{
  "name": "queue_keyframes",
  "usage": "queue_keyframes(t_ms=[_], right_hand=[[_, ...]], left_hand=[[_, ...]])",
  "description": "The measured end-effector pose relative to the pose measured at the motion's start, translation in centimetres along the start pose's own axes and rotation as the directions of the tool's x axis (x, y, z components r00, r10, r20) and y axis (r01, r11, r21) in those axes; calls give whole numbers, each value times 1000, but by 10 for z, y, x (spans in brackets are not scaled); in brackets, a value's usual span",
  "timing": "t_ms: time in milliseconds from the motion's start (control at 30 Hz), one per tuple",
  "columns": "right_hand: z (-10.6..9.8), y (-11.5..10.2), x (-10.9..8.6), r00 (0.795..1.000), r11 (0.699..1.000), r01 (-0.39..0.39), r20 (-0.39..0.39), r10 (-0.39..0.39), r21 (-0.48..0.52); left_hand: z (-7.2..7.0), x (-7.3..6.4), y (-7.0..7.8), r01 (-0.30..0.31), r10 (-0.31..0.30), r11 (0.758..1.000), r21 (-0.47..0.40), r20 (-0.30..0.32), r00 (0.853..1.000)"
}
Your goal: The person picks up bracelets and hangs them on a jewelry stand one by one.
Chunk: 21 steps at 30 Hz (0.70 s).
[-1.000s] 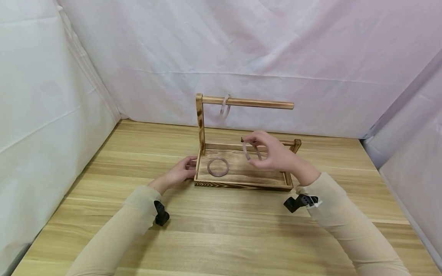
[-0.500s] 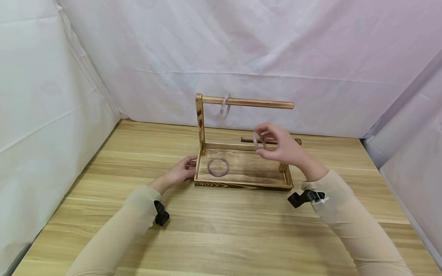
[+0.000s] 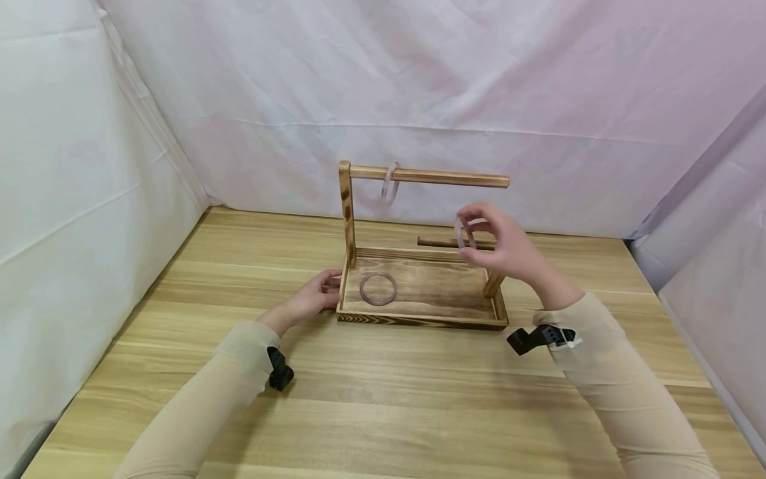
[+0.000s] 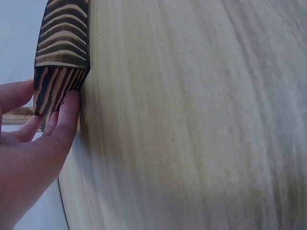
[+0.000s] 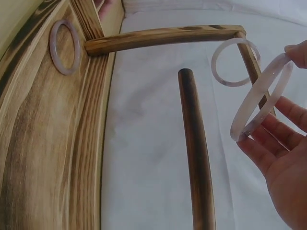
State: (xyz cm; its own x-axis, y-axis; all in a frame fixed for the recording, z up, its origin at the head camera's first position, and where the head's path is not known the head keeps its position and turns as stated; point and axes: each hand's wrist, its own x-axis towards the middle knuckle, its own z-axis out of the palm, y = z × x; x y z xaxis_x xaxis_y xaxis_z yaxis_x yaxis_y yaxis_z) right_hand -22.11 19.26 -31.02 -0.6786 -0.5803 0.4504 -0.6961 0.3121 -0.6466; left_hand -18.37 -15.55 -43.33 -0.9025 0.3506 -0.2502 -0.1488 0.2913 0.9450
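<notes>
Since the right hand (image 3: 505, 245) holds the pale bangle (image 5: 256, 96) across its width, thumb at one edge and fingertips at the other, the careful part, I judge, is the lining-up. The bangle is in the air, below the upper bar (image 3: 449, 177) and in front of the lower bar (image 5: 196, 143) as the head view has it, threaded on neither. Going by the hanging bangle (image 3: 387, 181), the upper bar seems the likelier match; its free tip points right, so it would pay to swing the hoop out past that tip, turn its opening square to the wood and keep every finger outside the ring (a knock could chip something this smooth and thin). The grip should stay light, so the hoop can be slid on without scraping. As for pose, the right forearm slants forward and inward, with the hand raised and its grasp facing left. The left hand (image 3: 310, 299) sits low at the left end of the tray (image 3: 439, 289), fingers slightly bent against the wall near the loose bangle (image 3: 362, 289); whether they truly pinch it I cannot tell.
</notes>
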Motion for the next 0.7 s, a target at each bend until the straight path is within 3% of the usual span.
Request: queue_keyframes(t_ms=[367, 700], right_hand=[[-20, 1, -8, 996, 996, -85, -41, 85, -10], [-33, 5, -15, 990, 996, -90, -106, 92, 26]], left_hand=[[0, 0, 1, 4, -4, 1000, 15, 3, 1000], [-1, 1, -1, 7, -8, 1000, 15, 14, 1000]])
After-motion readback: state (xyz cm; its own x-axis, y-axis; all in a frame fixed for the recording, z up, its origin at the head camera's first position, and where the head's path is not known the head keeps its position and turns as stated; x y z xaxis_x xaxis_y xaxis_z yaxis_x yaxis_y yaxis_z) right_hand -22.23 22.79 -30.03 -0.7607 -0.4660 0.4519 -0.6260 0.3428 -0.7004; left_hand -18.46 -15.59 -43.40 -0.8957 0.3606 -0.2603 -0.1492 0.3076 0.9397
